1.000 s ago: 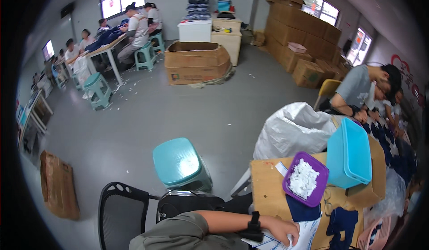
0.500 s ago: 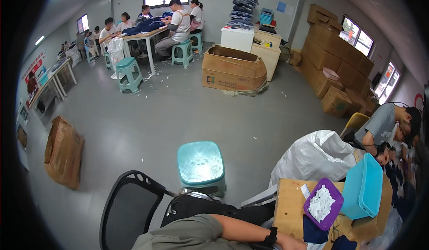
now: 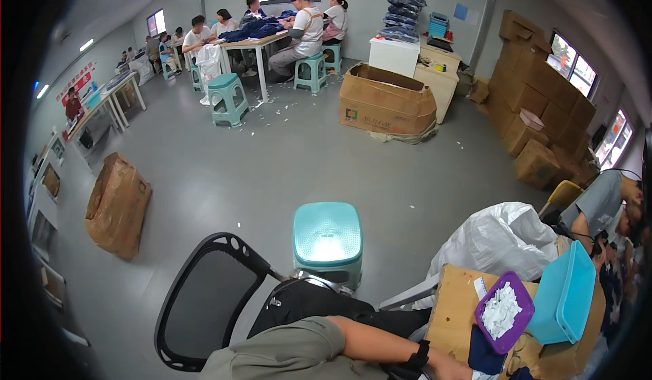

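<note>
Navy cloth [image 3: 485, 354] lies flat on the wooden worktop [image 3: 454, 306] at the lower right, adjoining the lower-left edge of a purple tray [image 3: 528, 310] filled with white scraps [image 3: 501, 312]. Of the two hands, the left hand [image 3: 451, 367] enters along the lower edge, just left of the cloth; a black wristband [image 3: 420, 357] encircles the wrist. Its fingers are cut off by the frame, so whether they are open, closed or gripping cannot be determined. The right hand is outside the view; its state cannot be determined. A light-blue bin [image 3: 565, 300] is positioned to the right of the tray, tilted in the view. A white sack [image 3: 475, 244] stands behind the worktop. A turquoise stool [image 3: 329, 235] is located on the floor [image 3: 272, 183] to the left of the worktop, with a black mesh-backed chair [image 3: 219, 292] nearer the viewer.
</note>
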Tool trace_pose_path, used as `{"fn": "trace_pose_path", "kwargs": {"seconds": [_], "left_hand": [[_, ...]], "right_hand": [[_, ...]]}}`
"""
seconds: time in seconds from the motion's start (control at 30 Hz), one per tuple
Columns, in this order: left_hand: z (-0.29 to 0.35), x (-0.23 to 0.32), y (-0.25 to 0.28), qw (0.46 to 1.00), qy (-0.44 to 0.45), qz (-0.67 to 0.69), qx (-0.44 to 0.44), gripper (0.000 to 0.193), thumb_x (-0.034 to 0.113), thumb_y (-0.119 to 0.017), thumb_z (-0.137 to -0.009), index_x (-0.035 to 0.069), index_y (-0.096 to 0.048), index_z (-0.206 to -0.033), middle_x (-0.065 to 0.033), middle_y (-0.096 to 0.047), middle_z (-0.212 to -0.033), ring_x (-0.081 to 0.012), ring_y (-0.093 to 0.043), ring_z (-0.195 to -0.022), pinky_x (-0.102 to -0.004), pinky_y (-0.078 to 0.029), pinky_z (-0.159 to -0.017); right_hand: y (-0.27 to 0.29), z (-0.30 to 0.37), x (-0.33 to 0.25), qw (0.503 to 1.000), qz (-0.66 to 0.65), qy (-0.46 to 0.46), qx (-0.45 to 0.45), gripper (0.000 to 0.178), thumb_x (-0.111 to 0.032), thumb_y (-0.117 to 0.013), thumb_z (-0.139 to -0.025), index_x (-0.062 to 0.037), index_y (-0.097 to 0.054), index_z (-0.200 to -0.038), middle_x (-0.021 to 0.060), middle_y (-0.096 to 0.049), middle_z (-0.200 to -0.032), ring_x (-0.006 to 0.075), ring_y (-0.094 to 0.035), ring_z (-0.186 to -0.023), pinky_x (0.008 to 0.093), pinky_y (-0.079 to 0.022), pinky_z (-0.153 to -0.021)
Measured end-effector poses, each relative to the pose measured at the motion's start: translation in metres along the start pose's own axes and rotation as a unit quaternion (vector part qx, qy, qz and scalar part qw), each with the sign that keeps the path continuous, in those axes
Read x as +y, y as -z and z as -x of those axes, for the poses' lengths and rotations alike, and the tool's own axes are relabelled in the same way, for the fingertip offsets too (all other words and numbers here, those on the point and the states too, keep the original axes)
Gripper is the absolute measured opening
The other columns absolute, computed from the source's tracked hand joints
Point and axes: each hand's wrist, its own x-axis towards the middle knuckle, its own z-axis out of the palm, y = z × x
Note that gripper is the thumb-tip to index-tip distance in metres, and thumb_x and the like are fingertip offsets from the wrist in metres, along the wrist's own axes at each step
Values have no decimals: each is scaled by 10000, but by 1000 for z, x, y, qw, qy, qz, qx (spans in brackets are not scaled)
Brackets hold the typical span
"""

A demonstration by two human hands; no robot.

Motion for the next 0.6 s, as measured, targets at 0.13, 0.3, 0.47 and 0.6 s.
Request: {"fn": "trace_pose_path", "kwargs": {"seconds": [0.13, 0.3, 0.47, 0.6], "left_hand": [[-5, -12, -4, 998, 13, 64, -13, 190, 64, -687, -867, -25, -692, -1035, -91, -717, -945, -159, -648, -869, -310, -525, -741], [0, 5, 0, 998, 25, 53, 5, 200, 79, -705, -871, -33, -690, -1035, -97, -714, -934, -154, -645, -860, -308, -524, -732], [0, 9, 1, 999, -4, 36, 5, 217, 106, -717, -878, -38, -690, -1039, -109, -716, -929, -158, -646, -855, -316, -524, -733], [6, 21, 1, 999, 28, 46, 8, 230, 119, -717, -880, -46, -687, -1037, -118, -719, -929, -167, -654, -855, -321, -522, -745]], "right_hand": [[-13, 10, -9, 999, 45, -22, -4, 487, -155, -747, -804, -19, -563, -1234, 194, -554, -1259, 332, -606, -1045, 417, -549, -876], [-25, 18, -23, 981, -118, -153, 14, 577, -158, -736, -809, -10, -499, -1314, 198, -555, -1265, 349, -601, -1077, 464, -550, -902], [-19, 14, -13, 975, -132, -177, -8, 601, -163, -737, -811, -11, -482, -1332, 196, -552, -1276, 350, -600, -1083, 466, -549, -905], [-15, 14, -8, 970, -142, -196, -21, 619, -167, -738, -812, -11, -469, -1347, 195, -551, -1286, 351, -600, -1087, 468, -548, -907]]}}
